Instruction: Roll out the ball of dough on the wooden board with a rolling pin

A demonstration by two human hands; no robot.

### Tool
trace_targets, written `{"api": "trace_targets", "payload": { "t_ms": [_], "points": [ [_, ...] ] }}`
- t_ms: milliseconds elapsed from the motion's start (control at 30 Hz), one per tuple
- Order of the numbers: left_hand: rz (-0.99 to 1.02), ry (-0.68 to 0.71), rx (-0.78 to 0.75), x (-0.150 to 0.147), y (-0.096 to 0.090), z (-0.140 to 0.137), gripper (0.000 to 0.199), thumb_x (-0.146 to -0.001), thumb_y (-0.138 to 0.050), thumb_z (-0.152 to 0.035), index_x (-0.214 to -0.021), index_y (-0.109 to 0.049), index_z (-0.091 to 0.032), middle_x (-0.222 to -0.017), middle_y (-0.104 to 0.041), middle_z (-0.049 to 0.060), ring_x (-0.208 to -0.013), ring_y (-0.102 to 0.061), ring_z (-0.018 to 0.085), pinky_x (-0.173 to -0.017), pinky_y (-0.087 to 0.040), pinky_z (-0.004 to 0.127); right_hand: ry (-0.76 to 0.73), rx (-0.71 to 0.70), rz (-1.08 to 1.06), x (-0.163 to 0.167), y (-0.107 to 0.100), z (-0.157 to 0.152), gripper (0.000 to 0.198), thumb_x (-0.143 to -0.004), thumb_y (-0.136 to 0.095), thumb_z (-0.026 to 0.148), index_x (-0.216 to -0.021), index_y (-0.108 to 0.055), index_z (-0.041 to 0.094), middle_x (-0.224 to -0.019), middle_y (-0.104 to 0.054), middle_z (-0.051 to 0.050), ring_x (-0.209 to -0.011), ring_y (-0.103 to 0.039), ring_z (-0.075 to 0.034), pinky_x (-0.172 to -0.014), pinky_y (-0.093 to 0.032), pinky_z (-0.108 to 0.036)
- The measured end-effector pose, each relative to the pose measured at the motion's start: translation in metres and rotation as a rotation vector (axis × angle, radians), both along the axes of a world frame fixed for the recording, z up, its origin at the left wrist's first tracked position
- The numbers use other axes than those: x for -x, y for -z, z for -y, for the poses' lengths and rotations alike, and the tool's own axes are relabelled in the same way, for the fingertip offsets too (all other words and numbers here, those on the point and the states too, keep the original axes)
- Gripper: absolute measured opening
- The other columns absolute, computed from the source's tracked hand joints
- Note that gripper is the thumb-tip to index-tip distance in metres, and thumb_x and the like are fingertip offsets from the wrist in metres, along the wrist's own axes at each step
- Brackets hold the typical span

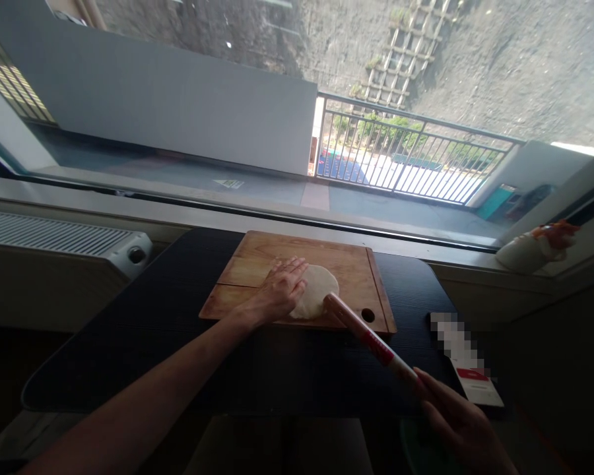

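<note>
A round, flat sheet of dough (319, 290) lies on the wooden cutting board (247, 254). My left hand (284, 287) rests over the dough's left edge with its fingers stretched out, covering that side. In my right hand (453, 409), at the lower right, is one end of a wooden rolling pin (356, 323) with a red label round its middle. The pin slants up and left, and its far tip is at the dough's lower right edge. Whether the tip presses on the dough or hovers just over it, I cannot tell.
The board sits on a dark table (143, 330) below a window sill (103, 204). A partly blurred white and red object (475, 382) lies at the table's right. A white radiator (69, 237) stands left; a pale figurine (529, 251) is on the sill at right.
</note>
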State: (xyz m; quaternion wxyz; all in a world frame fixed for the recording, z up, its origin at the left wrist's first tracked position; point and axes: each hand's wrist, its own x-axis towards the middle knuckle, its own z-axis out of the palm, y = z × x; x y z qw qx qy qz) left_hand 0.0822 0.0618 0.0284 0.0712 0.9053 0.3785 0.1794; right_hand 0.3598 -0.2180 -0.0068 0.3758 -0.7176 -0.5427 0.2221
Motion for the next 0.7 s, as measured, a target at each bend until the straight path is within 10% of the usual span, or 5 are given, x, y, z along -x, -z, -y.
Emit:
{"api": "trace_targets", "payload": {
  "t_ms": [333,500,700],
  "points": [
    [-0.053,0.027,-0.116,-0.001,-0.013,-0.012,0.048,-0.094,-0.025,-0.036,-0.131,-0.046,-0.015,-0.141,-0.043,0.007,-0.134,-0.030,0.020,-0.112,-0.017,0.041,-0.239,-0.153,0.406,0.050,-0.028,-0.129,0.030,-0.091,-0.043,0.040,-0.109,-0.062,0.025,-0.100,-0.066,-0.003,-0.087,-0.061,-0.018,-0.079,-0.047,-0.029],
    [-0.122,-0.049,-0.130,0.012,0.006,-0.006,0.054,-0.092,-0.027,-0.042,-0.137,-0.037,-0.013,-0.144,-0.037,0.009,-0.135,-0.027,0.023,-0.112,-0.014,0.045,-0.091,-0.182,0.606,0.074,-0.022,-0.140,0.028,-0.094,-0.033,0.028,-0.093,-0.060,0.021,-0.092,-0.063,-0.004,-0.090,-0.054,-0.019,-0.086,-0.039,-0.033],
    [-0.128,-0.083,-0.144,-0.041,-0.002,-0.041,0.051,-0.092,-0.026,-0.044,-0.126,-0.051,-0.015,-0.135,-0.049,0.010,-0.132,-0.032,0.025,-0.112,-0.009,0.048,0.148,-0.105,0.711,0.046,-0.020,-0.179,0.033,-0.094,-0.030,0.031,-0.105,-0.059,0.020,-0.111,-0.059,-0.008,-0.104,-0.050,-0.023,-0.089,-0.035,-0.038]
  ]
}}
